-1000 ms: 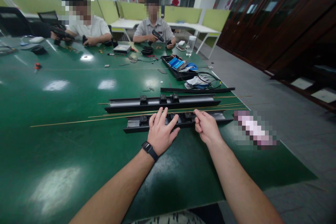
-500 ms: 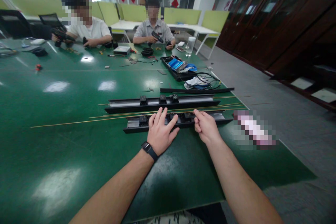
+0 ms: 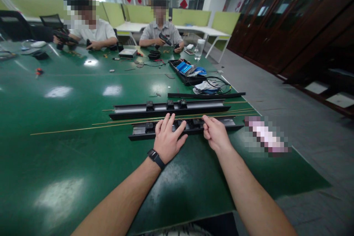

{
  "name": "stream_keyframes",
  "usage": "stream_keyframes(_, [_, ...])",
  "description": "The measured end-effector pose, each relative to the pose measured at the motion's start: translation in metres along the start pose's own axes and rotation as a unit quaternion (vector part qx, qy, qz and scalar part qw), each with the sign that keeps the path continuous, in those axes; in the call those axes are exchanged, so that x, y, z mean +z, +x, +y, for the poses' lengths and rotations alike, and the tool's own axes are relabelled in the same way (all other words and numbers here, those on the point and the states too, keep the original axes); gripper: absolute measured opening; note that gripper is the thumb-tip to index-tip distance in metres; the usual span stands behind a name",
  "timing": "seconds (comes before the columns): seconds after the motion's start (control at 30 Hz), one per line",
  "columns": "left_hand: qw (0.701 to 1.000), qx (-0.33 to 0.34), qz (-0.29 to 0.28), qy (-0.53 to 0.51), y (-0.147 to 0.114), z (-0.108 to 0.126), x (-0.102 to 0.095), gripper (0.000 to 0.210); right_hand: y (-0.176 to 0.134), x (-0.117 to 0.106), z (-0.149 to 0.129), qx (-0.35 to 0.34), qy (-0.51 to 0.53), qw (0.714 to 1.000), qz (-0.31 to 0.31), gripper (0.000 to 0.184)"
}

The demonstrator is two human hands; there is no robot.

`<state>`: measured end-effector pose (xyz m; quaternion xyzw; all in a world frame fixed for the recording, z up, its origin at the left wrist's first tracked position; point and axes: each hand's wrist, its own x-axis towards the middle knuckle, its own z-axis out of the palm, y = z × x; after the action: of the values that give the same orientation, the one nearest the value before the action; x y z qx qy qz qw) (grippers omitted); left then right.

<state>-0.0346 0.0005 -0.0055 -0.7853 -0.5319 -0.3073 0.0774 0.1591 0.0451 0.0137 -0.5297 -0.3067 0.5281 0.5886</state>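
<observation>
Lays the left hand [image 3: 169,137] over the middle of the nearer long black rail with a silvery inner strip [image 3: 195,131], in a loose grip with fingers splayed wide and tips reaching toward the far edge; leaves contact under that palm too hidden to judge; wears a dark square-faced wristwatch [image 3: 155,156] on the same arm; draws thumb and forefinger of the right hand [image 3: 216,132] together in a pinching grip, apparently on one of several thin golden rods [image 3: 63,131], over the right part of the nearer rail; curls the other fingers of that hand in toward the palm.

Has most of the rods lying lengthwise between the nearer rail and a matching long black rail [image 3: 143,113] just beyond, with the longest sticking out far to the left across the glossy green table [image 3: 91,166]; has three small black blocks [image 3: 149,106] set along the farther rail, with similar ones partly hidden by the hands on the nearer; has a slim black bar [image 3: 206,95] past both, then a crumpled white-and-blue cloth [image 3: 204,87] near a long black tray [image 3: 177,75] holding a bright blue piece [image 3: 184,68]; faces, across the table, a seated person in white [image 3: 96,34] and another in a grey shirt [image 3: 163,31] with a dark drill-like tool [image 3: 165,39] in hand.
</observation>
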Motion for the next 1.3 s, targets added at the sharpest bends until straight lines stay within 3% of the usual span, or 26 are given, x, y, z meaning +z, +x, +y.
stream_keyframes(1.3, [1.000,-0.002,-0.004,0.002,0.0001,0.0004,-0.0016,0.045,0.0007,-0.0017,0.0011,-0.004,0.000,1.000,-0.007,0.034])
